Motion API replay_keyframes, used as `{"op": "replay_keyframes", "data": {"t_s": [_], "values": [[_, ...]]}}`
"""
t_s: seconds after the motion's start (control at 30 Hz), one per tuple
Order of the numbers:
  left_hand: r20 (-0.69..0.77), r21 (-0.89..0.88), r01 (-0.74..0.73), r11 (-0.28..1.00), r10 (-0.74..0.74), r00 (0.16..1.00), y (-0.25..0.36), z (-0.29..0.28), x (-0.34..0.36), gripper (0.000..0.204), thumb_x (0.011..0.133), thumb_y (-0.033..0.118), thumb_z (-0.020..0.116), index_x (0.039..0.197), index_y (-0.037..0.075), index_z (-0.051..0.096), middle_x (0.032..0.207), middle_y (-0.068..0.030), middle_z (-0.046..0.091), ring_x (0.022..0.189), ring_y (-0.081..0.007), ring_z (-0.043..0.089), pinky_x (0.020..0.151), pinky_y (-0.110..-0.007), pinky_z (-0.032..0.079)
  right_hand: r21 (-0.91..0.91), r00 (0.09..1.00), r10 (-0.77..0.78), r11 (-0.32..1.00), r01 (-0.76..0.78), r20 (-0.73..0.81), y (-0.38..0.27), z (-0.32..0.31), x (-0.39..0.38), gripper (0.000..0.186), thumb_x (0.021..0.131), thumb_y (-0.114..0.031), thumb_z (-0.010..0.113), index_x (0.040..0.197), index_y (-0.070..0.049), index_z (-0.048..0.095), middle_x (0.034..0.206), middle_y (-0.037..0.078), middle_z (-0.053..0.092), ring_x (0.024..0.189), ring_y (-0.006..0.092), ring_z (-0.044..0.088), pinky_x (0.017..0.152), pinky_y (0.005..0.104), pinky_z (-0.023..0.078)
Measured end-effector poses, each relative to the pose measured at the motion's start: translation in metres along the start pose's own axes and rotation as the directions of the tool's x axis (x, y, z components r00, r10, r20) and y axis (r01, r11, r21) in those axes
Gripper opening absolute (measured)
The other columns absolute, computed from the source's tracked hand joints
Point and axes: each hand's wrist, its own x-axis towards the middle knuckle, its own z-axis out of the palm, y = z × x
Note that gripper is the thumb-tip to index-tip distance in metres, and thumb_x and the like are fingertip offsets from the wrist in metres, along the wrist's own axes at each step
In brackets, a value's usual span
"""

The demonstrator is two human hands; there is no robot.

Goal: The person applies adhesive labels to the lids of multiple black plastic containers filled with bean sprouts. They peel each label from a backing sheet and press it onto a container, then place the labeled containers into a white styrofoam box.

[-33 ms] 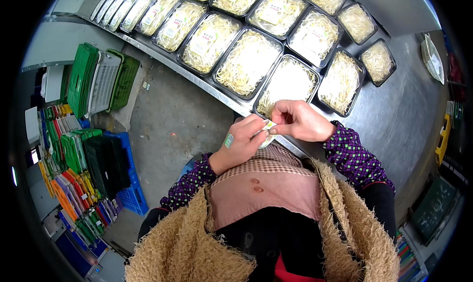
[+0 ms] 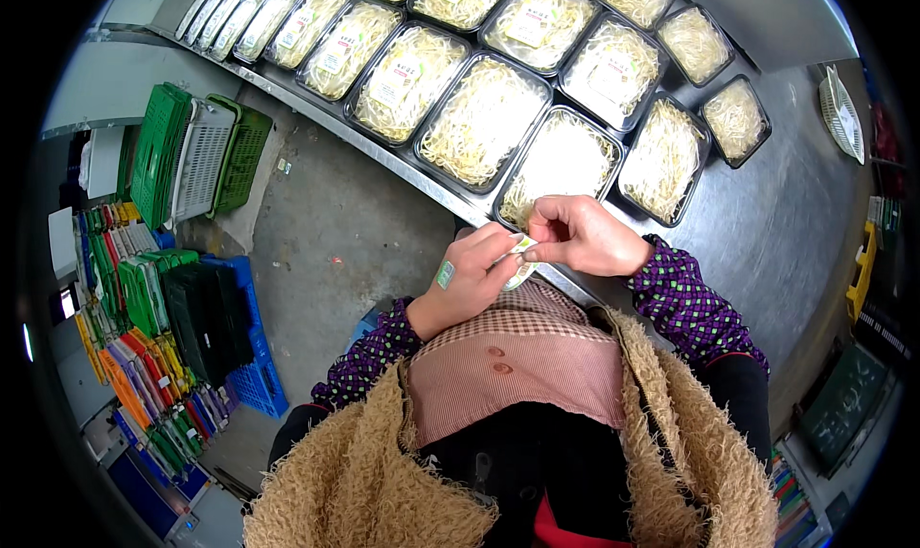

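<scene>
The label (image 2: pixel 520 276) is over the near edge of the table (image 2: pixel 757 213), near a sprout tray (image 2: pixel 524 158). The left hand (image 2: pixel 467 268) grasps it; the right hand (image 2: pixel 586 237) pinches its edge. Hands and tray keep their earlier places, with barely any shift.

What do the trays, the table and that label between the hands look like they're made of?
Trays: probably plastic, going by their thin, glossy black rims.
Table: most likely metal, perhaps steel; the surface is smooth, grey and softly reflective.
Label: thin and bendable, curving at the fingers, whitish with coloured print; it could be paper or plastic film.
</scene>
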Motion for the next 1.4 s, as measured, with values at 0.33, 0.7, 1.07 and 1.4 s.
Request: {"op": "replay_keyframes", "data": {"t_s": [0.33,0.7,1.07,1.4], "values": [[-0.017,-0.003,0.058,0.998,-0.058,0.998,-0.001,-0.003,-0.001,0.008,0.085,0.005,0.063,0.086,-0.001,0.058,0.076,-0.0145,0.056,0.066,-0.0312,0.056,0.058,-0.039,0.044,0.060,0.983,0.058,0.997,-0.048,-0.172,-0.001,0.018,-0.016,0.021,0.077,-0.008,0.076,0.096,-0.002,0.069,0.067,0.003,0.059,0.061,0.0118,0.056,0.058,0.0274,0.047],[0.077,0.059,0.154,0.986,-0.158,0.984,-0.003,-0.003,-0.003,0.016,0.084,0.012,0.068,0.082,-0.002,0.061,0.072,-0.0149,0.056,0.064,-0.0294,0.056,0.056,-0.038,0.042,0.046,0.984,0.073,0.997,-0.067,-0.162,-0.004,-0.007,-0.009,0.010,0.081,-0.007,0.073,0.085,0.000,0.066,0.073,0.003,0.065,0.067,0.0096,0.059,0.064,0.0262,0.050],[-0.026,0.012,0.249,0.968,-0.249,0.968,-0.028,-0.024,-0.042,0.013,0.086,0.008,0.062,0.087,-0.004,0.056,0.074,-0.0154,0.053,0.062,-0.0259,0.052,0.056,-0.036,0.041,-0.590,0.914,-0.155,0.800,-0.106,-0.375,0.039,-0.035,0.025,0.032,0.074,-0.023,0.079,0.087,-0.003,0.058,0.072,0.011,0.064,0.064,0.0262,0.065,0.056,0.0350,0.050],[-0.002,0.147,0.189,0.971,-0.191,0.982,-0.004,-0.038,-0.016,0.011,0.085,0.007,0.062,0.085,-0.001,0.055,0.076,-0.0146,0.055,0.067,-0.0291,0.057,0.058,-0.037,0.043,0.047,0.989,-0.005,0.999,0.012,-0.148,-0.013,-0.011,0.014,0.030,0.081,-0.016,0.076,0.103,0.002,0.068,0.081,0.005,0.065,0.067,0.0094,0.057,0.061,0.0261,0.048]]}}
